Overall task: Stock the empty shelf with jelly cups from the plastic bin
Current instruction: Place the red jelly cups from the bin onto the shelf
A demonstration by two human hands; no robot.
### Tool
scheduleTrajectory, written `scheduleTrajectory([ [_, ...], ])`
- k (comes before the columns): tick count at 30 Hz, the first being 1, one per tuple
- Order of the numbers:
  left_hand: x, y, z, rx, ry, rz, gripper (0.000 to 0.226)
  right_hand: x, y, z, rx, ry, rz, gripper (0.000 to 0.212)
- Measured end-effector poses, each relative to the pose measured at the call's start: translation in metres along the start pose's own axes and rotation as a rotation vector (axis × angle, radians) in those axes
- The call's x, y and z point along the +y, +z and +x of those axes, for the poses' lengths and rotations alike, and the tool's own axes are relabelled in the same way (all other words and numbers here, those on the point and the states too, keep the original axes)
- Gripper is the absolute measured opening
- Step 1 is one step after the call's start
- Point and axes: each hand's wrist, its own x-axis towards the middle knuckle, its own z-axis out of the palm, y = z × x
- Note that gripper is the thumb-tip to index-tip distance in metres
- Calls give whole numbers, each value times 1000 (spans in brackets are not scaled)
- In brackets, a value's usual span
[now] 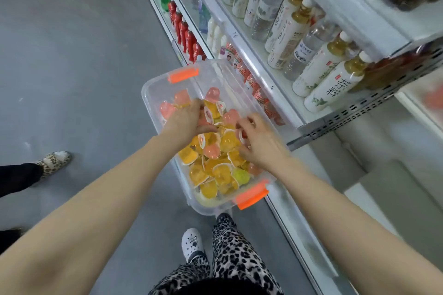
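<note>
Shelving (pixel 282 93) is run down the right of the frame, just beside the clear plastic bin (pixel 153 88), whose long axis is laid from upper left to lower right between its orange latches (pixel 183 75). Jelly cups (pixel 225 141) are heaped inside it, mid-frame. A few cups are gripped by the left hand (pixel 187 120). One is pinched by the right hand (pixel 261 143), which is nearer the shelving. Chinese characters are printed on the tea bottles (pixel 333 88), but nothing else can be read tbh.

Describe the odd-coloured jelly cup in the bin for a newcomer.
Find the clear plastic bin beside the drinks shelf and go to its near end, at the orange handle closest to the person's white shoe. Just beyond that handle lies the green jelly cup, the only green one among yellow and pink cups.
</note>
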Motion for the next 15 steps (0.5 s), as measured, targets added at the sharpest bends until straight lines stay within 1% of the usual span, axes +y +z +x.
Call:
scheduleTrajectory([
  [2, 7, -3, -18, -1, 21, -111, 73, -3, -8, -15, 54, 56, 80, 57],
  [4, 18, -3, -38, 21, 87, -187, 71, -7, -20, -38, 144, 147, 151, 59],
  [7, 41, -1, -59, 75, 144, -335, 65, -10, -40, -70, 271, 259, 234, 58],
  [9, 61, 1, -68, 68, 172, -428, 60, -9, -57, -91, 324, 321, 269, 55],
  [11, 84, 2, -73, 52, 230, -459, 56, -4, -74, -112, 371, 368, 245, 53],
  [15, 140, 0, -76, 55, 393, -426, 47, 14, -109, -152, 485, 438, 183, 53],
])
